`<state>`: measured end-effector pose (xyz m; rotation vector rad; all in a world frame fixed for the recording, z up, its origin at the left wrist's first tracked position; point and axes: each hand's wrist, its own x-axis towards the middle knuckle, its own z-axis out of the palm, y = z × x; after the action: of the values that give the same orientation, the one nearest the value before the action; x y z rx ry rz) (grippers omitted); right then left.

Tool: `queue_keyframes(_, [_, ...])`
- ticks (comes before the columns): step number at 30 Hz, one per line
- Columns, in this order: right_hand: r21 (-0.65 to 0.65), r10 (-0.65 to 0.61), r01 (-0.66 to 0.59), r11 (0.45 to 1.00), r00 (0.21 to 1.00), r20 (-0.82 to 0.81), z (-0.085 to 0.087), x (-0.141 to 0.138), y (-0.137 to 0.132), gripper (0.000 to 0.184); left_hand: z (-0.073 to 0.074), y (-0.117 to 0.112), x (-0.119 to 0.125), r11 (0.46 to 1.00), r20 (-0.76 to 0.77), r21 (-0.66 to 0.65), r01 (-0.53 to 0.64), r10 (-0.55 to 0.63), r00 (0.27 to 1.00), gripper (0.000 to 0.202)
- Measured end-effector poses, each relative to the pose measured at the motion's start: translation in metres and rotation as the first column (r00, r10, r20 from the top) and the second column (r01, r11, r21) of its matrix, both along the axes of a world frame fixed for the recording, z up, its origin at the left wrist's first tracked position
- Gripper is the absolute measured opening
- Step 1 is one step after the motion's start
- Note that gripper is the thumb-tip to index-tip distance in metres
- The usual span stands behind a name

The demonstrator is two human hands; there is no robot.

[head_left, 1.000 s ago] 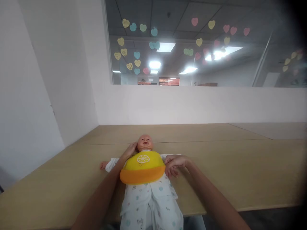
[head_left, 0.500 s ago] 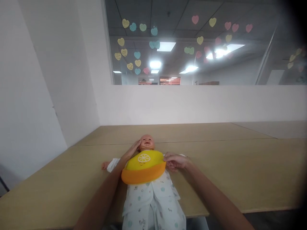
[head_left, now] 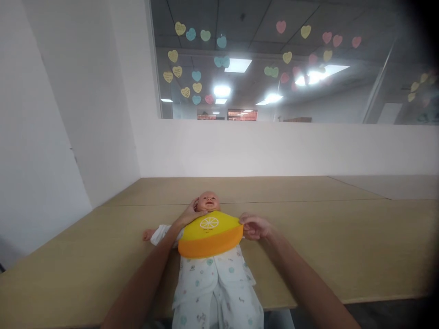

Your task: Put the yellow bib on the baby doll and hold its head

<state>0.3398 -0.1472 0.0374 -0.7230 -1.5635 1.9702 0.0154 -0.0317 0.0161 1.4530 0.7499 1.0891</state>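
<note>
A baby doll [head_left: 208, 201] lies on its back, head toward the wall, in white printed clothes [head_left: 202, 276]. Over its chest is a yellow silicone bib [head_left: 209, 233] with a lemon-slice print and an orange catch pocket. My left hand [head_left: 191, 213] cups the side of the doll's head and neck; its thumb rests by the bib's top edge, while the other fingers are partly hidden beside the head. At the bib's right edge, my right hand [head_left: 254, 226] pinches the yellow material between thumb and fingers. The doll's arm on the left lies stretched outward.
The doll lies on a light wooden table [head_left: 325, 251], its legs reaching the near edge. A white wall [head_left: 274, 148] rises behind the table, with a window [head_left: 260, 87] carrying heart-shaped sticky notes. Another wall [head_left: 68, 114] stands on the left.
The bib has shifted slightly right and up, pulled by my right hand. My left hand's thumb has come round to the doll's neck, at the bib's top edge.
</note>
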Motion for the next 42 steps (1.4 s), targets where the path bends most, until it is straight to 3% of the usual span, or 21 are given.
queue_keyframes(3, [0.045,0.058,-0.069,0.997,0.975,0.215,0.001,0.004,-0.003,0.043,-0.005,0.003,0.000,0.999,-0.008,0.003,-0.043,0.043,0.999,0.115])
queue_keyframes(6, [0.050,0.091,-0.116,0.992,0.934,0.346,-0.001,0.005,-0.002,0.054,-0.009,0.006,-0.001,0.999,0.005,-0.007,-0.040,0.040,0.999,0.113])
queue_keyframes(10, [0.052,0.079,-0.103,0.993,0.933,0.352,-0.006,0.003,0.003,0.080,-0.012,0.008,-0.002,0.997,0.038,-0.042,-0.063,0.065,0.997,0.135])
queue_keyframes(12, [0.044,0.108,-0.132,0.990,0.928,0.357,-0.009,0.000,0.004,0.085,-0.010,0.007,-0.001,0.995,0.038,-0.041,-0.088,0.090,0.995,0.142])
queue_keyframes(17, [0.045,0.159,-0.191,0.981,0.910,0.382,-0.010,-0.009,0.002,0.076,-0.006,0.000,-0.001,0.996,0.024,0.018,-0.083,0.083,0.996,0.124])
queue_keyframes(22, [0.098,0.067,-0.088,0.991,0.978,0.199,-0.010,-0.009,0.002,0.060,-0.003,0.000,-0.002,0.999,0.065,-0.015,-0.052,0.053,0.996,0.125])
queue_keyframes(29, [0.085,0.057,-0.062,0.994,0.996,0.064,-0.010,-0.001,0.001,0.055,0.002,0.000,-0.004,0.992,0.065,0.054,-0.114,0.111,0.992,0.120])
queue_keyframes(36, [0.062,0.131,-0.165,0.984,0.920,0.370,-0.004,0.002,0.003,0.069,0.004,0.002,-0.007,0.995,0.012,0.089,-0.053,0.052,0.999,0.106])
queue_keyframes(42, [0.093,0.012,-0.066,0.993,0.871,0.491,-0.008,0.003,0.008,0.089,0.001,0.012,-0.009,0.997,-0.074,0.071,0.002,0.003,0.997,0.109])
